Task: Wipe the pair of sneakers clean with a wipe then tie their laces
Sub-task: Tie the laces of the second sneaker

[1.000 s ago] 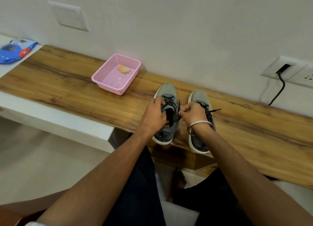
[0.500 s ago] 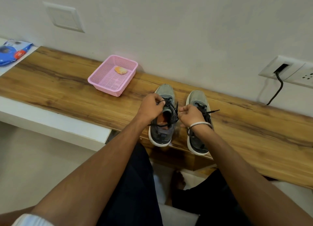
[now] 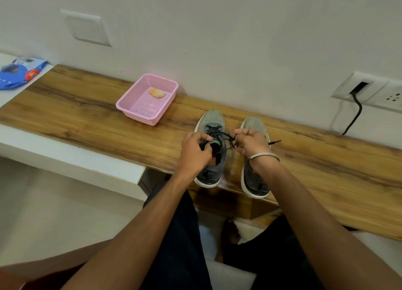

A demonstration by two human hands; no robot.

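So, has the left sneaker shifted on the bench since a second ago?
No. The left sneaker still sits by the right sneaker, same gap to the pink basket.

I have one view only, a wide-angle camera on the person's head, looking forward and steeply down along both forearms toward the wall. It sits close over the near edge of the wooden bench [image 3: 87, 115], whose long back edge runs against the wall and slants down to the right across my picture. The lens takes in the bench's left end at the frame's left, the wall above, and the person's lap and the floor at the bottom.
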